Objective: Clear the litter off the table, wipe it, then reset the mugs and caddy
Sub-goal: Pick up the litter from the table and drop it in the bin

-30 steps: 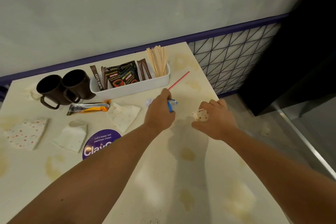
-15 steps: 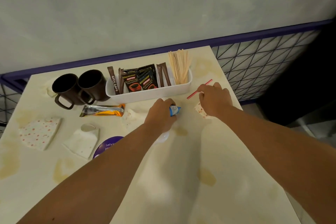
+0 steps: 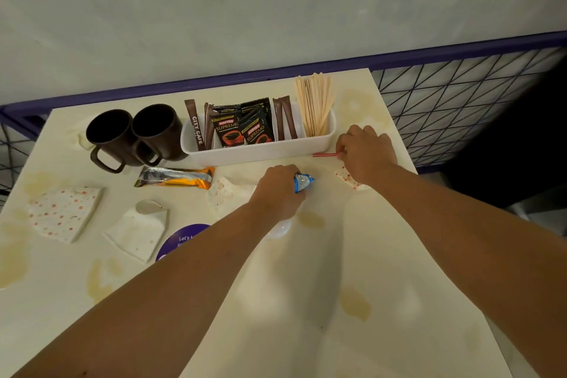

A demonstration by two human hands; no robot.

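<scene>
While both bare forearms reach forward from the bottom edge across the stained cream table (image 3: pixel 306 301), the left hand (image 3: pixel 277 192) lies knuckles-up near the table's middle, fingers curled round a crumpled blue wrapper (image 3: pixel 302 182) whose end pokes out on the thumb side. Something white and rounded shows just beneath that wrist; what it is cannot be told. Further right, the right hand (image 3: pixel 366 155) is bent at the wrist with its knuckles raised, fingertips pinching one end of a red straw (image 3: pixel 323 155) that lies flat on the table just in front of the white caddy (image 3: pixel 257 152). A scrap of red-dotted paper (image 3: pixel 348 178) sticks out from under the heel of that hand.

Inside the caddy stand coffee sachets (image 3: pixel 242 129), brown sugar sticks (image 3: pixel 287 120) and wooden stirrers (image 3: pixel 314 104). Two dark brown mugs (image 3: pixel 135 135) stand touching each other just left of it. Nearer the camera lie a silver-and-orange wrapper (image 3: pixel 176 178), a dotted napkin (image 3: pixel 64 213), a stained white napkin (image 3: pixel 138 230), another crumpled napkin (image 3: pixel 225 193) beside the left wrist, and a purple round sticker (image 3: pixel 181 239) partly hidden by the left forearm.
</scene>
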